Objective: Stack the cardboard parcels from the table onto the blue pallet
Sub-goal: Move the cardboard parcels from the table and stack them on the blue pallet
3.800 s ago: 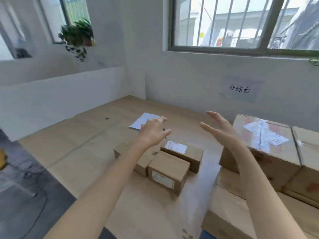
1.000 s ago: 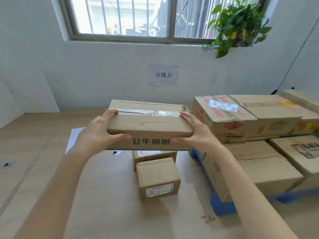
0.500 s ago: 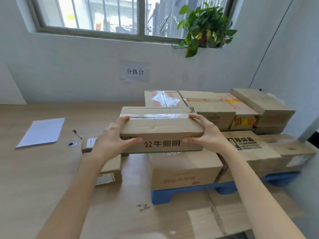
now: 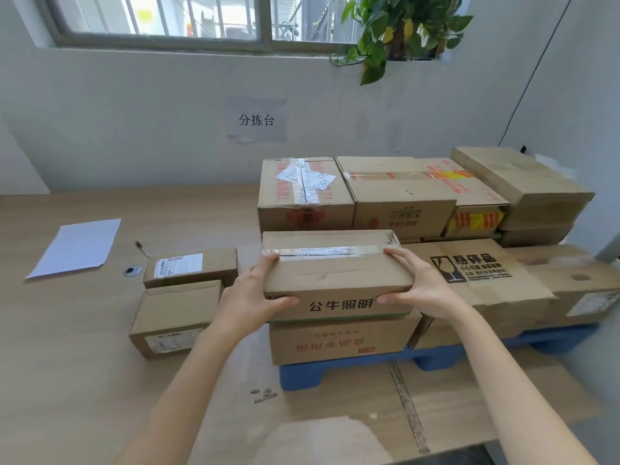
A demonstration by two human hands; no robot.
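Observation:
I hold a flat cardboard parcel [image 4: 335, 273] with black printed characters on its front, taped along the top. My left hand [image 4: 255, 293] grips its left end and my right hand [image 4: 419, 286] grips its right end. Its bottom sits at the top of a brown box [image 4: 339, 344] at the front left of the blue pallet [image 4: 302, 377]; whether it touches, I cannot tell. Several larger boxes [image 4: 402, 193] fill the pallet behind and to the right. Two small parcels [image 4: 174, 313] [image 4: 191, 266] lie on the wooden table [image 4: 67, 364] to the left.
A white paper sheet [image 4: 77, 246] lies at the table's far left, with a small round metal fitting [image 4: 130, 271] near it. A potted plant [image 4: 402, 25] hangs from the window sill above the pallet. A wall [image 4: 570, 95] closes the right side.
I lifted the flat parcel from the table and carried it right. Over the last second it has come down onto the front left box on the pallet.

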